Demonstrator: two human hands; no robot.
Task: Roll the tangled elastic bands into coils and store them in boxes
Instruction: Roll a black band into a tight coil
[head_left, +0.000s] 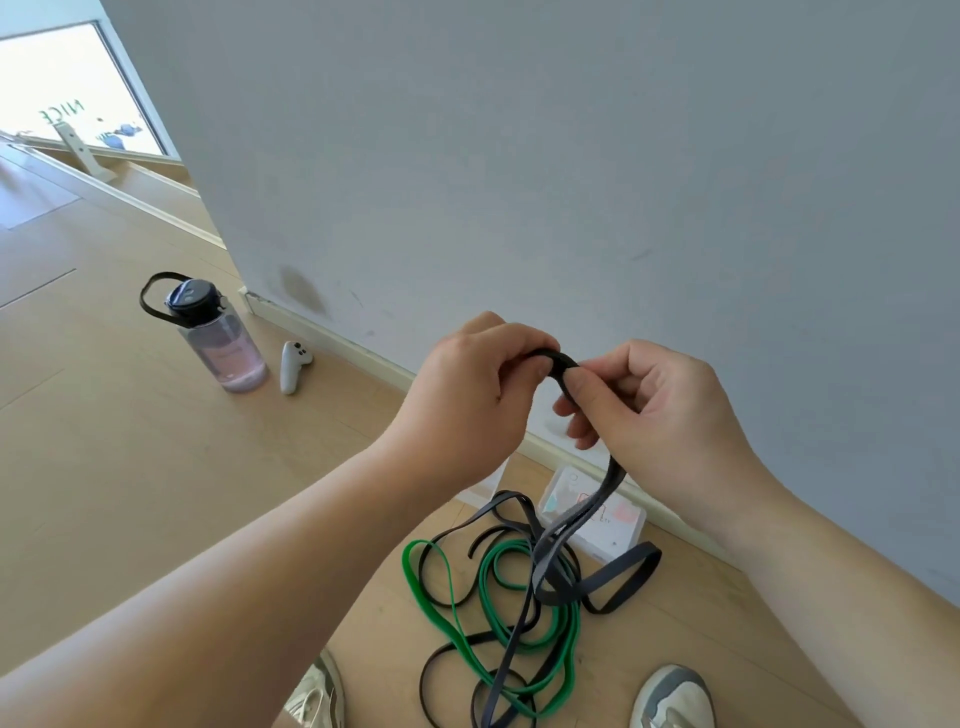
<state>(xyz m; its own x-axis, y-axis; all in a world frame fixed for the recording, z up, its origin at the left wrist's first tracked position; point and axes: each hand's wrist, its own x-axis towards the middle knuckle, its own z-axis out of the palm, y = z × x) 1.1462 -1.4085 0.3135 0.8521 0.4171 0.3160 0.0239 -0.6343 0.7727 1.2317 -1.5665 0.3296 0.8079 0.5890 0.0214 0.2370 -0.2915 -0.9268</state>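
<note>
Both hands, left hand (470, 384) and right hand (660, 410), are pinching a dark band (563, 362) whose tail is hanging into the green-and-black tangle (514, 597) lying on the floor (130, 467), partly covering a clear box (623, 525); a bottle (221, 343) and a white controller (293, 366) are standing near the wall (519, 156).

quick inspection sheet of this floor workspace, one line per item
surface: wooden floor, in daylight.
job's things: tangled pile of dark and green bands lies on the floor; one dark band is lifted from it, nothing coiled; clear box sits by the baseboard behind the pile.
clutter: water bottle stands beside a white controller, left of the pile.
grippers: left hand and right hand both pinch the dark band's top loop.
cables: nothing seen.
surroundings: grey wall close ahead; shoes at the bottom edge.
</note>
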